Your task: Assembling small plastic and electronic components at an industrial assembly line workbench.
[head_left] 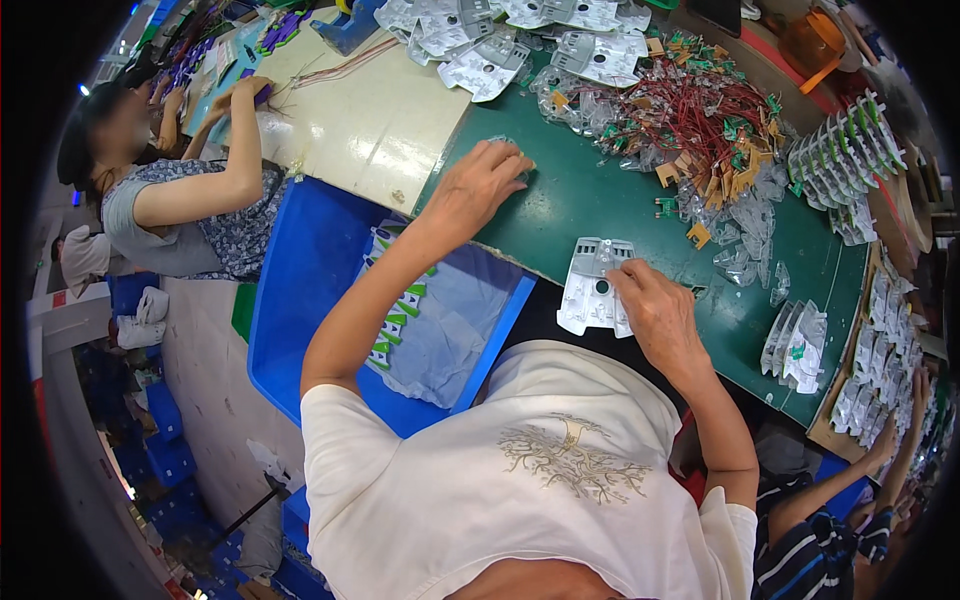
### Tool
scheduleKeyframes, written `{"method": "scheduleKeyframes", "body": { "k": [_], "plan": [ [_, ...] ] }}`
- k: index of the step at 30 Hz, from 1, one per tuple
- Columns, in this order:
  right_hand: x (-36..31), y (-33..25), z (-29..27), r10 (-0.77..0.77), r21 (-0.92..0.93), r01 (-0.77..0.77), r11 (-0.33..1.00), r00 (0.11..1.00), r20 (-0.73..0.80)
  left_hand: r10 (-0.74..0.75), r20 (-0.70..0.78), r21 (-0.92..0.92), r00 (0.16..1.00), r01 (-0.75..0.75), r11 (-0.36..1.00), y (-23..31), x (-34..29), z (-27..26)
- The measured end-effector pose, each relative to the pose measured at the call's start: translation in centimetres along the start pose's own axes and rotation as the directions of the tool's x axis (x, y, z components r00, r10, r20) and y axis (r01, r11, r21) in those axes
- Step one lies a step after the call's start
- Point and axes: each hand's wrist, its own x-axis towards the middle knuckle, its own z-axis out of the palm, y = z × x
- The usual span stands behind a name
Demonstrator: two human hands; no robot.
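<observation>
My right hand (pixel 655 308) grips the right edge of a silvery plastic housing (pixel 588 290) with a round hole in its middle. The housing is at the near edge of the green table, close to my body. Over the left part of the green surface, my left hand (pixel 478 190) is closed with its fingers curled. A bit of something pale shows by its knuckles, too small to name. To the right of that hand lies a heap of clear plastic pieces (pixel 575 108) and small boards with red wires (pixel 690 110).
Silvery housings (pixel 485 62) are piled at the back; more stand in rows at the right (pixel 845 150) and near right (pixel 797 345). A blue bin (pixel 270 330) holding green-and-white parts (pixel 395 325) stands at my left. Co-workers sit at the left (pixel 200 190) and right (pixel 830 520).
</observation>
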Motion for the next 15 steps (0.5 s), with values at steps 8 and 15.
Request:
{"method": "scheduleKeyframes", "body": {
  "k": [8, 15],
  "plan": [
    [0.0, -0.1, -0.3, 0.012, 0.021, -0.012, 1.0, 1.0, 0.012, 0.08, -0.011, 0.138, 0.997, -0.077, 0.987, -2.8, -1.3, 0.1],
    [-0.3, 0.0, -0.3, 0.02, 0.023, -0.02, 1.0, 1.0, 0.005, 0.183, -0.042, 0.214, 0.982, -0.17, 0.962, -0.6, -1.0, 0.0]
  ]
}}
